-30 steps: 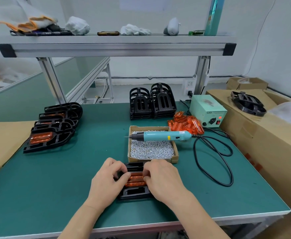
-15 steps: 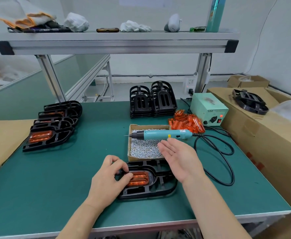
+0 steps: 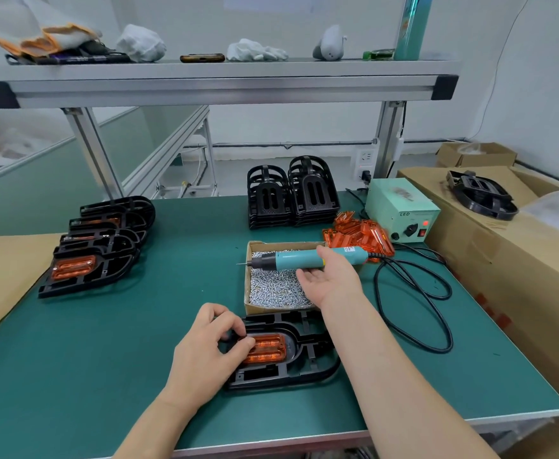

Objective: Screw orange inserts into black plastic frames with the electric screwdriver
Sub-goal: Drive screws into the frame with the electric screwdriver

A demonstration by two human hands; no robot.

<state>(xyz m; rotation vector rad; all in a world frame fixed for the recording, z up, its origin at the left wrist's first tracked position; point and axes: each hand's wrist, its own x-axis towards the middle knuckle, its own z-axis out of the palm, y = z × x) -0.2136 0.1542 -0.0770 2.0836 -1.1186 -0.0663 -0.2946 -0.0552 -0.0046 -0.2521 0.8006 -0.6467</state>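
A black plastic frame [image 3: 307, 369] lies flat near the green table's front edge, with an orange insert [image 3: 268, 347] seated in its middle. My left hand [image 3: 205, 352] rests on the frame's left end, thumb and fingertips pinching at the left end of the insert. The teal electric screwdriver [image 3: 291, 260] lies across a cardboard box of screws [image 3: 247, 276], its bit pointing left. My right hand [image 3: 331, 279] is at the screwdriver's rear half, palm turned left, thumb over the barrel and fingers stretched out beneath it, not closed round it.
Loose orange inserts [image 3: 360, 233] are piled right of the screw box. Two stacks of empty black frames [image 3: 291, 200] stand at the back, frames with inserts fitted [image 3: 99, 246] at the left. A green power unit [image 3: 400, 210], its looped black cable [image 3: 413, 309] and cardboard cartons [image 3: 503, 260] fill the right.
My right hand left the frame and insert, rose over the screw box and reached the screwdriver. My left hand stayed on the insert's left end. The screwdriver has not moved.
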